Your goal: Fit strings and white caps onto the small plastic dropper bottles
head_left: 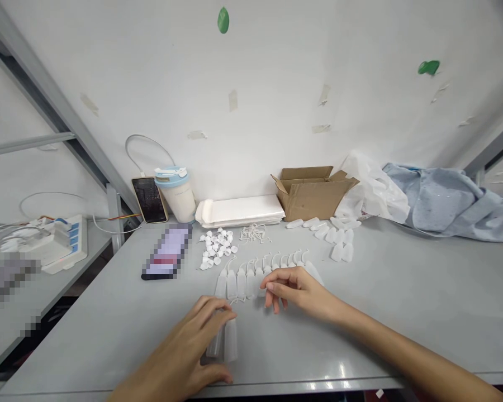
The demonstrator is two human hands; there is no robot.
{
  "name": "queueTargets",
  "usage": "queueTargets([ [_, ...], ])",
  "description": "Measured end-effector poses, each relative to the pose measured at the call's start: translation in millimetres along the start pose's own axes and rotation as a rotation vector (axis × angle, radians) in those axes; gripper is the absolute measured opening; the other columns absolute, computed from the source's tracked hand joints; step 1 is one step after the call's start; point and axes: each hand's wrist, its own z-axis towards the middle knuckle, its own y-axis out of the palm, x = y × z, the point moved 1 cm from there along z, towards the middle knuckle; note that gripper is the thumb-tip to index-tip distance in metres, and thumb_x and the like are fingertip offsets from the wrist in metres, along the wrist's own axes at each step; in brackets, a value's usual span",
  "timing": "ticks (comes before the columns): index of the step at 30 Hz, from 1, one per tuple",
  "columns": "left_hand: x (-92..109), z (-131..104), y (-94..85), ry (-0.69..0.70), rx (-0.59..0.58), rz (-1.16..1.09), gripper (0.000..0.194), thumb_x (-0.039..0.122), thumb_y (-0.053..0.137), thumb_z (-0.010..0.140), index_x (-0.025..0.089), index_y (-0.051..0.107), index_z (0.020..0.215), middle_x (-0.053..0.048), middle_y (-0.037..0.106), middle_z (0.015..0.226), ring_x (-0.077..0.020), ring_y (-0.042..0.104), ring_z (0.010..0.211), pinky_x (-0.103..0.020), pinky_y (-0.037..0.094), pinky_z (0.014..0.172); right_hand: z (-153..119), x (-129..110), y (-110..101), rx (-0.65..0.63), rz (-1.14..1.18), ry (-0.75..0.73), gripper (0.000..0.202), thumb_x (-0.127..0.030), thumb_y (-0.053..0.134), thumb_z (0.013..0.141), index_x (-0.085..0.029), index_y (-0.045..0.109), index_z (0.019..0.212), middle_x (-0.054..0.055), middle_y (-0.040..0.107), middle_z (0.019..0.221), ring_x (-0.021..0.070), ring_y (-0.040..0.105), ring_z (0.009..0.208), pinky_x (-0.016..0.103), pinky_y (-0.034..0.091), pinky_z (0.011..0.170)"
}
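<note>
On the grey table, a row of translucent tubes with white cords runs across the middle. My right hand hovers at the row's right part, fingers curled and thumb near the index finger; whether anything small is between them cannot be made out. Two more translucent tubes lie nearer the front edge. Around them my left hand is spread, thumb apart from the fingers, with its fingertips at their upper ends. Small white caps and a bundle of loose white cords lie behind the row.
Loose translucent tubes lie at the back right, before a cardboard box, a plastic bag and blue cloth. A phone, a cup, another phone and a white stack stand left and centre.
</note>
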Motion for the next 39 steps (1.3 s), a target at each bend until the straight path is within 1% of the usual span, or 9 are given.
queueTargets([
  [5, 4.6, 0.2, -3.2, 0.039, 0.008, 0.050, 0.049, 0.015, 0.062, 0.074, 0.029, 0.049, 0.119, -0.005, 0.051, 0.123, -0.0239, 0.044, 0.116, -0.038, 0.045, 0.093, 1.0, 0.3, -0.1, 0.006, 0.006, -0.008, 0.027, -0.039, 0.053, 0.086, -0.013, 0.062, 0.086, 0.004, 0.067, 0.071, 0.0105, 0.058, 0.055, 0.022, 0.040, 0.052],
  [16, 0.9, -5.5, -3.5, 0.062, 0.019, 0.090, 0.053, 0.012, 0.059, 0.074, 0.029, 0.047, 0.122, -0.005, 0.049, 0.127, -0.0250, 0.039, 0.122, -0.040, 0.045, 0.095, 1.1, -1.0, 0.0, 0.015, -0.014, 0.005, 0.030, -0.042, 0.053, 0.085, -0.014, 0.062, 0.086, 0.004, 0.067, 0.071, 0.0112, 0.059, 0.055, 0.023, 0.040, 0.053],
  [20, 6.3, -2.8, -5.2, 0.051, 0.002, 0.100, 0.051, 0.018, 0.063, 0.074, 0.028, 0.048, 0.121, -0.005, 0.047, 0.128, -0.0251, 0.039, 0.121, -0.039, 0.045, 0.094, 2.2, -1.4, -1.7, 0.028, -0.018, -0.002, 0.030, -0.042, 0.053, 0.085, -0.013, 0.062, 0.087, 0.005, 0.067, 0.071, 0.0114, 0.059, 0.055, 0.024, 0.041, 0.054],
  [23, 9.8, 7.1, -9.4, 0.070, 0.056, 0.117, 0.043, 0.027, 0.063, 0.077, 0.026, 0.050, 0.118, -0.006, 0.049, 0.124, -0.0254, 0.042, 0.116, -0.038, 0.046, 0.091, 3.5, -3.1, -8.4, 0.061, -0.039, -0.017, 0.031, -0.043, 0.053, 0.085, -0.014, 0.062, 0.087, 0.004, 0.067, 0.071, 0.0115, 0.059, 0.055, 0.024, 0.041, 0.053],
  [25, 10.0, 20.0, -14.6, 0.090, 0.114, 0.140, 0.033, 0.028, 0.057, 0.082, 0.024, 0.053, 0.114, -0.007, 0.051, 0.118, -0.0246, 0.044, 0.112, -0.037, 0.045, 0.091, 5.0, -4.4, -16.4, 0.108, -0.100, -0.036, 0.030, -0.043, 0.050, 0.086, -0.014, 0.061, 0.087, 0.004, 0.067, 0.072, 0.0118, 0.059, 0.055, 0.023, 0.041, 0.049],
  [28, 6.3, 50.1, -26.0, 0.122, 0.182, 0.174, 0.022, 0.024, 0.046, 0.088, 0.020, 0.055, 0.108, -0.008, 0.053, 0.113, -0.0224, 0.045, 0.108, -0.036, 0.043, 0.090, 8.9, -4.1, -32.7, 0.236, -0.395, -0.139, 0.030, -0.038, 0.041, 0.091, -0.015, 0.059, 0.086, 0.004, 0.068, 0.074, 0.0123, 0.060, 0.056, 0.021, 0.042, 0.046],
  [33, -5.7, 118.8, -40.3, 0.142, 0.246, 0.290, 0.019, 0.020, 0.043, 0.088, 0.016, 0.059, 0.098, -0.008, 0.058, 0.101, -0.0205, 0.050, 0.099, -0.034, 0.043, 0.087, 20.0, 10.2, -69.1, 0.487, -0.788, -0.239, 0.024, -0.028, 0.038, 0.090, -0.016, 0.059, 0.091, 0.009, 0.067, 0.083, 0.0201, 0.062, 0.073, 0.031, 0.048, 0.060],
  [36, -11.2, 157.7, -34.1, 0.106, 0.269, 0.317, 0.021, 0.020, 0.042, 0.087, 0.014, 0.061, 0.092, -0.009, 0.061, 0.094, -0.0232, 0.051, 0.098, -0.035, 0.043, 0.084, 27.8, 21.1, -91.0, 0.554, -0.977, -0.259, 0.026, -0.019, 0.036, 0.088, -0.014, 0.060, 0.098, 0.016, 0.062, 0.104, 0.0277, 0.055, 0.098, 0.042, 0.043, 0.080],
  [39, -13.7, 186.5, -19.6, 0.058, 0.298, 0.349, 0.021, 0.024, 0.046, 0.083, 0.011, 0.063, 0.082, -0.013, 0.062, 0.083, -0.0288, 0.053, 0.091, -0.039, 0.043, 0.078, 35.8, 28.9, -105.3, 0.532, -1.144, -0.260, 0.030, -0.011, 0.037, 0.086, -0.013, 0.058, 0.107, 0.018, 0.050, 0.127, 0.0311, 0.040, 0.118, 0.048, 0.033, 0.093],
])
